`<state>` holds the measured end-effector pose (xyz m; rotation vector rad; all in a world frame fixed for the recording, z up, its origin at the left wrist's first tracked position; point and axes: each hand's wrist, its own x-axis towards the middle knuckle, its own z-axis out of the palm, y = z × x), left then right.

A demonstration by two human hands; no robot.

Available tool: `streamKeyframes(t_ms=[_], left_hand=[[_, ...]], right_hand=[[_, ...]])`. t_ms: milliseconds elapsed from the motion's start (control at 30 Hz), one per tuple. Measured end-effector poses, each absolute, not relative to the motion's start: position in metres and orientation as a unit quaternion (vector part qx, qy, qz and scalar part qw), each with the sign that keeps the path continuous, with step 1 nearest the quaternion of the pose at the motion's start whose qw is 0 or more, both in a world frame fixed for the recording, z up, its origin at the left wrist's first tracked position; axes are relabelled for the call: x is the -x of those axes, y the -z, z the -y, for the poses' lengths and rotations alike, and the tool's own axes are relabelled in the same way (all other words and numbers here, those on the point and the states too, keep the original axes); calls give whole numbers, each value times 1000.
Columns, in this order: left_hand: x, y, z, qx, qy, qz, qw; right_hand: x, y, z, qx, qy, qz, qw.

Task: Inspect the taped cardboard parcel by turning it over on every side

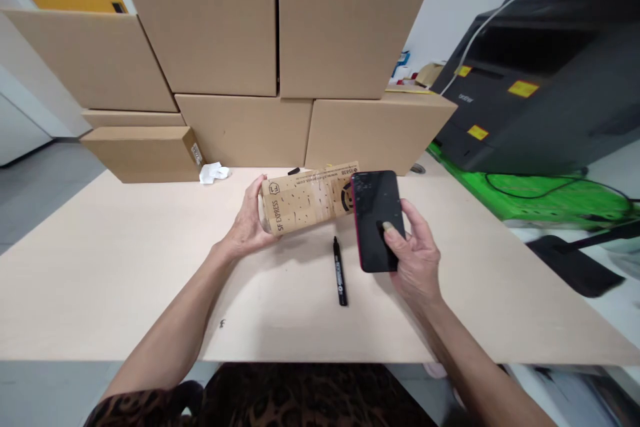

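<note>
My left hand (249,221) grips the left end of a small brown SF Express cardboard box (307,197), holding it just above the light wooden table (125,267). My right hand (415,253) holds a black smartphone (377,219) with a red edge, screen dark, thumb resting on the glass. The phone overlaps the box's right end. A black marker pen (340,271) lies on the table between my hands, pointing toward me.
Several large cardboard boxes (280,67) are stacked along the table's far edge. A crumpled white paper (214,172) lies near them. A black printer (540,73) stands on a green surface (545,197) to the right, with black cables.
</note>
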<state>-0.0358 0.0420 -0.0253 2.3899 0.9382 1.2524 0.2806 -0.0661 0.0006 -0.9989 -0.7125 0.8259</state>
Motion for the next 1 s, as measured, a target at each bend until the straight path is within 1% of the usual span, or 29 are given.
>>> streamKeyframes(t_ms=[133, 233, 467, 667, 1000], left_hand=[[35, 24, -41, -830, -432, -324, 139], [34, 24, -40, -826, -437, -330, 134], [33, 24, -39, -827, -428, -336, 140], [33, 23, -38, -826, -427, -339, 145], [34, 26, -40, -826, -435, -330, 138]], right_hand=[[-252, -7, 75, 429, -410, 401, 698], [-235, -11, 78, 400, -422, 423, 695], [-214, -12, 66, 388, -468, 395, 689], [-207, -11, 54, 383, -463, 419, 681], [-197, -16, 48, 372, -477, 389, 694]])
